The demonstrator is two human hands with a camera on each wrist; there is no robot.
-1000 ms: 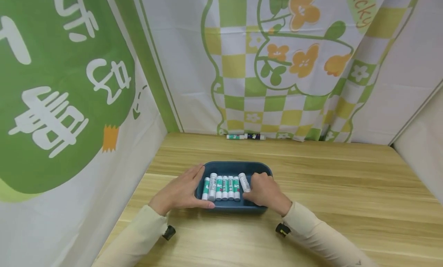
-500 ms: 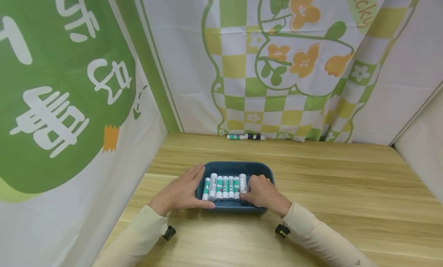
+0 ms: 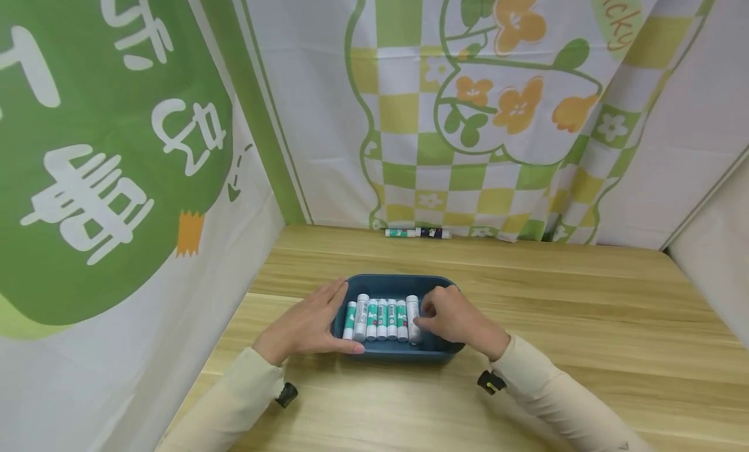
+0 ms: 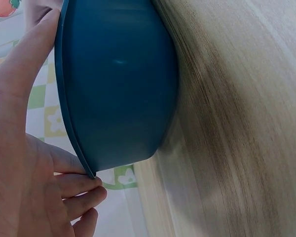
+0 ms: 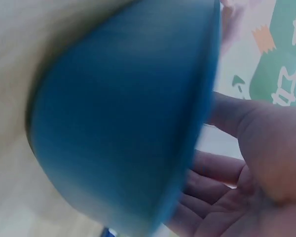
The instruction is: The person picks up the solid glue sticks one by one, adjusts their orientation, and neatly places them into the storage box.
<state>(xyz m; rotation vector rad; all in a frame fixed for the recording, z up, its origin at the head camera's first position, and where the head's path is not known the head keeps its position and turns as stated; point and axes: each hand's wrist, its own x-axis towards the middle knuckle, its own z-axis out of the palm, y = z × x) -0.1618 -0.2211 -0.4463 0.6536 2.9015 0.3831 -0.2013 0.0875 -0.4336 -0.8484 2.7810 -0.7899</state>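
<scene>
A dark blue bin [image 3: 404, 357] sits on the table, with several glue sticks [image 3: 382, 320] side by side in it; some have green labels, others are mostly white. My left hand [image 3: 307, 322] rests on its left end, thumb along the front rim and fingers by the back left corner, as the left wrist view shows at the bin's wall [image 4: 118, 74]. My right hand [image 3: 459, 322] is over the right part, thumb tip right beside the rightmost white glue stick [image 3: 413, 315]. Whether they touch cannot be told. The right wrist view is blurred, with the bin's wall hiding the fingertips.
Against the curtain [image 3: 404, 166] at the table's back edge lie a green-labelled glue stick [image 3: 400, 233] and a dark blue one [image 3: 432, 233], end to end. A green and white cloth [image 3: 117, 179] hangs at the left. Wooden tabletop [image 3: 562, 309] surrounds the bin.
The rightmost white glue stick, tilted and held by my right hand, has straightened beside the row. My right hand has let go and shifted slightly right. My left hand has stayed put.
</scene>
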